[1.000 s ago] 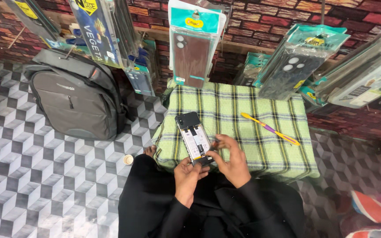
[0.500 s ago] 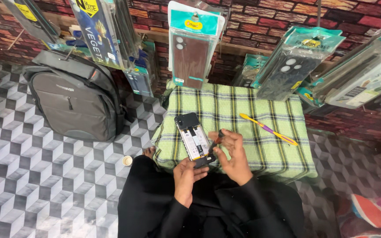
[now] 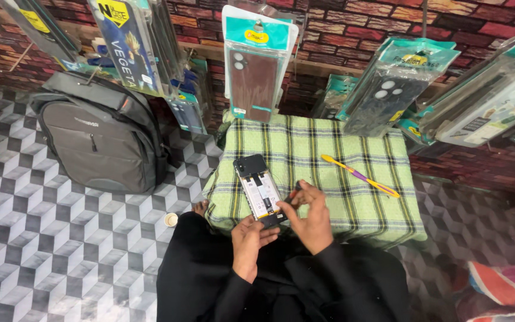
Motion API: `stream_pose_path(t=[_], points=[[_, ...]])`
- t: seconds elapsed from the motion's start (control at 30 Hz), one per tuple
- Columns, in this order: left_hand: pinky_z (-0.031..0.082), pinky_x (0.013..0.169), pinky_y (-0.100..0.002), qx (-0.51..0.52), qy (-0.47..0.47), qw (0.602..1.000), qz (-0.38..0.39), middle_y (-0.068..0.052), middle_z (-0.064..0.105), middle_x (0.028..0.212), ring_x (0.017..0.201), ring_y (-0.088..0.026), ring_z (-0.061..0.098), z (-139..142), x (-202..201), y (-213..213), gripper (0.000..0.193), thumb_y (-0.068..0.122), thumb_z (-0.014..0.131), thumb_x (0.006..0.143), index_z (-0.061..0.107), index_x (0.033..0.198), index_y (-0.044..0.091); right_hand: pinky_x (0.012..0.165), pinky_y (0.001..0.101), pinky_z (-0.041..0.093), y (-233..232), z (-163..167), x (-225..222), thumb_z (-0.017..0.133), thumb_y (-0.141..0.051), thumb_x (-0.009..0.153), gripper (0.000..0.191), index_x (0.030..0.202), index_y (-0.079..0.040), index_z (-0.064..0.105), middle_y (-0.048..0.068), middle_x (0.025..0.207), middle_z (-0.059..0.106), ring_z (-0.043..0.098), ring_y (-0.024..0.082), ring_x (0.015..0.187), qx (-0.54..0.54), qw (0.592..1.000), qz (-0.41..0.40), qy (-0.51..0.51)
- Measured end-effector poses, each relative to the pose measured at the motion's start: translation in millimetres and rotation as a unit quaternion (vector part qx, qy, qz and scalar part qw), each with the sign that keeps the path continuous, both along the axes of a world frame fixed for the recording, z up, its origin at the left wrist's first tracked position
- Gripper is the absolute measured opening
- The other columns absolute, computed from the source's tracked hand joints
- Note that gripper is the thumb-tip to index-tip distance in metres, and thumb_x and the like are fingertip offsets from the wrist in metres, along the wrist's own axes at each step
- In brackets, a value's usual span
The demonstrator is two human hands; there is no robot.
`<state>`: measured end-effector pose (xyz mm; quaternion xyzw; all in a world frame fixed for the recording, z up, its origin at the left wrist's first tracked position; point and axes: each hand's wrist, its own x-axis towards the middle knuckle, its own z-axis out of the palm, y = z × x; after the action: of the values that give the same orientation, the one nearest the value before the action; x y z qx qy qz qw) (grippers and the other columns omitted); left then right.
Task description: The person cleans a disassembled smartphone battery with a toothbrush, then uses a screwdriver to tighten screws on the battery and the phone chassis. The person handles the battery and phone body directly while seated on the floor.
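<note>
Gripping the opened black smartphone with exposed insides (image 3: 257, 191) by its lower end, the left hand (image 3: 250, 238) steadies it on the green plaid-covered table (image 3: 341, 161); the right hand (image 3: 311, 217) pinches a small dark tool (image 3: 294, 192).

An opened smartphone (image 3: 256, 189) with its back cover off lies lengthwise, tilted slightly left, its black camera end pointing away and its pale inner board and battery exposed. Its near end rests in fingers at the cloth's front edge. A small dark, red-tipped tool (image 3: 294, 191) touches its right edge.
</note>
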<state>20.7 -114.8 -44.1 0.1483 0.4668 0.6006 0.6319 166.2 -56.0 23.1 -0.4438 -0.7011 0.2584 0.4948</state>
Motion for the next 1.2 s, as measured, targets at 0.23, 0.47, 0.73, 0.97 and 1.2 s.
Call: stream_pose_path(t=[0.23, 0.47, 0.73, 0.97, 1.2], points=[[0.063, 0.070, -0.033, -0.008, 0.005, 1.000, -0.008, -0.018, 0.075, 0.107, 0.081, -0.026, 0.077, 2, -4, -1, 0.035, 0.006, 0.048, 0.097, 0.062, 0.126, -0.008, 0.084, 0.0349, 0.061, -5, 8, -6, 0.079, 0.001, 0.087, 0.063, 0.141, 0.000, 0.045, 0.016, 0.110, 0.070, 0.074, 0.026, 0.096, 0.079, 0.992, 0.089, -0.046], [0.063, 0.071, -0.034, -0.024, 0.014, 0.999, -0.019, -0.020, 0.073, 0.107, 0.083, -0.027, 0.078, 0, -7, 0, 0.036, 0.005, 0.048, 0.099, 0.058, 0.131, -0.008, 0.090, 0.0320, 0.058, 8, 15, -4, 0.073, -0.004, 0.092, 0.072, 0.150, -0.003, 0.031, 0.014, 0.105, 0.074, 0.075, 0.020, 0.098, -0.062, 0.987, 0.145, 0.034], [0.063, 0.071, -0.033, -0.013, 0.005, 0.999, -0.029, -0.017, 0.075, 0.109, 0.084, -0.026, 0.078, 2, -7, -3, 0.036, 0.008, 0.052, 0.100, 0.058, 0.132, -0.007, 0.081, 0.0337, 0.059, 8, 24, 0, 0.085, -0.008, 0.083, 0.085, 0.148, -0.006, 0.031, 0.014, 0.083, 0.072, 0.073, 0.021, 0.080, -0.136, 0.989, -0.028, -0.056], [0.063, 0.070, -0.032, -0.015, -0.003, 0.999, -0.029, -0.016, 0.075, 0.105, 0.083, -0.026, 0.079, 4, -5, -3, 0.036, 0.011, 0.055, 0.100, 0.059, 0.132, -0.007, 0.092, 0.0364, 0.058, 2, 22, -1, 0.066, 0.000, 0.096, 0.073, 0.157, -0.002, 0.026, 0.016, 0.114, 0.073, 0.073, 0.024, 0.100, -0.023, 0.985, 0.163, 0.040], [0.062, 0.067, -0.031, -0.021, 0.011, 0.999, -0.030, -0.013, 0.076, 0.103, 0.080, -0.024, 0.078, 3, -4, -5, 0.037, 0.014, 0.057, 0.100, 0.060, 0.132, -0.004, 0.077, 0.0325, 0.060, -4, 17, -10, 0.074, -0.004, 0.090, 0.078, 0.152, -0.002, 0.028, 0.015, 0.105, 0.069, 0.071, 0.019, 0.087, 0.012, 0.998, 0.047, -0.031]])
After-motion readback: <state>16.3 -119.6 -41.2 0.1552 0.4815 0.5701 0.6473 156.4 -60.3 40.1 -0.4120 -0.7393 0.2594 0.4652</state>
